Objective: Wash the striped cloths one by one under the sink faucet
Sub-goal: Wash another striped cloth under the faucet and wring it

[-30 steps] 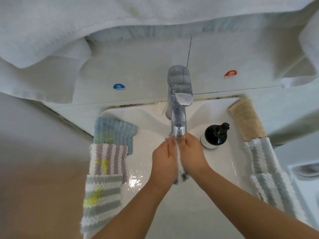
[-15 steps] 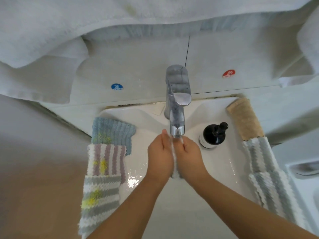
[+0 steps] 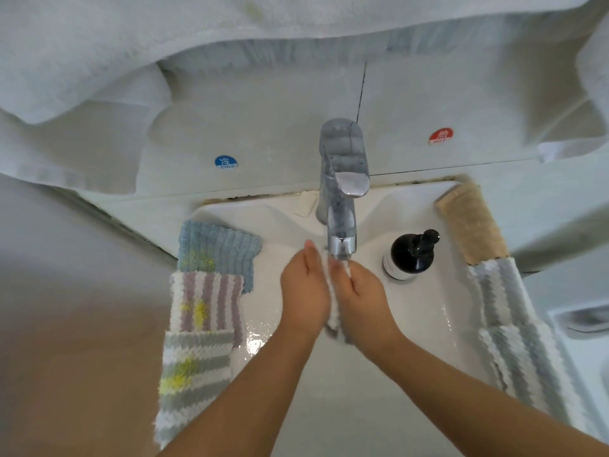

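Fingers (image 3: 311, 258) of both hands lie straight, pressing a striped cloth (image 3: 333, 316) between palms under the faucet (image 3: 342, 206).

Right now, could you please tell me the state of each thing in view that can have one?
Left hand: fingers straight, pressing the cloth.
Right hand: pressing the cloth from the other side.
Cloth between the palms: bunched under the spout.
Faucet: flow cannot be told.
Stained cloths on the left rim: lying flat, overlapping.
Cloths on the right rim: draped.
Pump bottle: upright.
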The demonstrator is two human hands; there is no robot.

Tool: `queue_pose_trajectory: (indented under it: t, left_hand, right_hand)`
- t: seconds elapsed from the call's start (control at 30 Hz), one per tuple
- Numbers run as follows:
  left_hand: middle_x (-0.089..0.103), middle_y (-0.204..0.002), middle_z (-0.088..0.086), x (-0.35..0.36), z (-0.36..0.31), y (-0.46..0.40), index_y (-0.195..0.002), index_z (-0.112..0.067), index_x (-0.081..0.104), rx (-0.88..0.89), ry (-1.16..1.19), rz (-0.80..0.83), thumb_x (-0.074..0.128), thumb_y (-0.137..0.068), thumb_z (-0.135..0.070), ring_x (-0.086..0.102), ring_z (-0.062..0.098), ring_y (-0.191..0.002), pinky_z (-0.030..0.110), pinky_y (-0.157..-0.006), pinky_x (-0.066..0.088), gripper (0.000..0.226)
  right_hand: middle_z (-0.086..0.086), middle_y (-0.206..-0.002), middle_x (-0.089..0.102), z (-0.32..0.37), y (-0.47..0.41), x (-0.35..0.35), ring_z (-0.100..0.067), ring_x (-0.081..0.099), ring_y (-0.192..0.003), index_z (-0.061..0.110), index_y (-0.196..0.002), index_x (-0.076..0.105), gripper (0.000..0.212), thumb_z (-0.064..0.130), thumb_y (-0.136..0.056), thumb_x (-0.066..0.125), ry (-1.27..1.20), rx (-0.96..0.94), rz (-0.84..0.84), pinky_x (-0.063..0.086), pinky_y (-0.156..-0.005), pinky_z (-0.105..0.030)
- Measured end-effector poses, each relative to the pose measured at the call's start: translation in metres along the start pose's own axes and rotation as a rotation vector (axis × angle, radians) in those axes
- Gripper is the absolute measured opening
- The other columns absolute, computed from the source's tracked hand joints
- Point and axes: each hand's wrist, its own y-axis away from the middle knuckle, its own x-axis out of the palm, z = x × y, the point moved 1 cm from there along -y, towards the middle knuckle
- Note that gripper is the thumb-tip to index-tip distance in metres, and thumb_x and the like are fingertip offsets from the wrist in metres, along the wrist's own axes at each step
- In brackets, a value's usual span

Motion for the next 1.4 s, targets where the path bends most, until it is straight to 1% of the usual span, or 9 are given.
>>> queue_pose_trajectory:
  t: [0.2,0.33,0.47,0.67,0.8,0.97,1.1,1.27,1.4]
  left_hand:
    - [0.055,-0.063,-0.002,0.005,0.005,0.02,-0.068,-0.018,0.051,0.068,-0.033,0.118,0.039,-0.104,-0.029,0.051,-0.003,-0.053,0.017,-0.057,0.045,0.04]
    - [0.054,-0.057,-0.004,-0.003,-0.003,-0.005,-0.066,-0.016,0.05,0.007,0.05,-0.002,0.035,-0.105,-0.034,0.053,0.0,-0.052,0.017,-0.054,0.042,0.046]
    - [0.059,-0.066,0.003,0.003,0.01,0.018,-0.072,-0.016,0.055,0.061,-0.013,0.118,0.039,-0.104,-0.035,0.058,0.011,-0.063,0.029,-0.063,0.049,0.041]
    - [0.057,-0.058,-0.002,-0.003,0.001,-0.001,-0.069,-0.012,0.054,0.02,0.091,0.008,0.034,-0.105,-0.032,0.056,-0.001,-0.052,0.014,-0.052,0.043,0.046]
    - [0.062,-0.07,0.009,0.006,0.009,0.023,-0.077,-0.011,0.059,0.038,0.001,0.124,0.038,-0.103,-0.037,0.062,0.013,-0.065,0.025,-0.062,0.05,0.042]
    - [0.054,-0.057,-0.004,-0.004,0.002,0.0,-0.066,-0.015,0.051,0.036,0.032,-0.021,0.033,-0.105,-0.036,0.052,-0.001,-0.05,0.015,-0.052,0.041,0.048]
    - [0.055,-0.064,-0.001,0.006,0.005,0.02,-0.068,-0.018,0.051,0.066,-0.027,0.09,0.038,-0.104,-0.029,0.054,0.003,-0.058,0.02,-0.06,0.046,0.04]
    - [0.055,-0.061,0.002,0.0,0.005,0.003,-0.067,-0.014,0.05,0.045,0.07,-0.018,0.035,-0.104,-0.036,0.055,0.012,-0.061,0.028,-0.06,0.046,0.046]
    - [0.06,-0.065,0.004,0.007,0.007,0.021,-0.071,-0.015,0.056,0.069,-0.008,0.066,0.039,-0.104,-0.031,0.06,0.011,-0.062,0.028,-0.061,0.05,0.04]
  right_hand:
    - [-0.016,-0.067,0.057,0.005,-0.025,-0.008,-0.017,0.055,-0.064,0.002,-0.074,0.053,0.039,0.03,-0.099,0.051,0.079,-0.072,-0.113,0.051,-0.064,-0.042]
    - [-0.011,-0.055,0.057,0.006,0.005,0.003,-0.026,0.061,-0.049,0.007,-0.071,0.053,0.042,0.037,-0.099,0.048,0.017,-0.055,-0.011,0.051,-0.046,-0.032]
    - [0.0,-0.059,0.052,0.004,-0.018,-0.006,-0.014,0.051,-0.056,0.012,-0.066,0.05,0.036,0.029,-0.099,0.051,0.119,-0.048,-0.11,0.043,-0.055,-0.028]
    - [0.003,-0.048,0.053,0.005,0.008,0.002,-0.014,0.058,-0.047,0.014,-0.066,0.051,0.039,0.033,-0.1,0.048,0.047,-0.058,-0.019,0.047,-0.044,-0.027]
    - [0.0,-0.061,0.053,0.008,-0.022,-0.01,-0.013,0.051,-0.059,0.013,-0.067,0.05,0.036,0.029,-0.099,0.049,0.117,-0.072,-0.108,0.045,-0.058,-0.032]
    - [-0.005,-0.051,0.056,0.0,0.009,0.002,-0.016,0.056,-0.046,0.008,-0.069,0.053,0.042,0.036,-0.1,0.046,0.04,-0.031,0.017,0.043,-0.044,-0.024]
    - [0.001,-0.059,0.052,0.005,-0.023,-0.01,-0.006,0.05,-0.054,0.015,-0.065,0.049,0.036,0.027,-0.099,0.049,0.129,-0.064,-0.119,0.042,-0.055,-0.026]
    - [-0.002,-0.05,0.055,0.002,0.004,-0.001,-0.017,0.058,-0.048,0.014,-0.065,0.051,0.041,0.035,-0.1,0.047,0.055,-0.031,-0.004,0.045,-0.045,-0.025]
    - [0.0,-0.06,0.054,0.002,-0.024,-0.009,-0.013,0.051,-0.059,0.009,-0.068,0.051,0.036,0.027,-0.099,0.049,0.179,-0.064,-0.104,0.044,-0.059,-0.033]
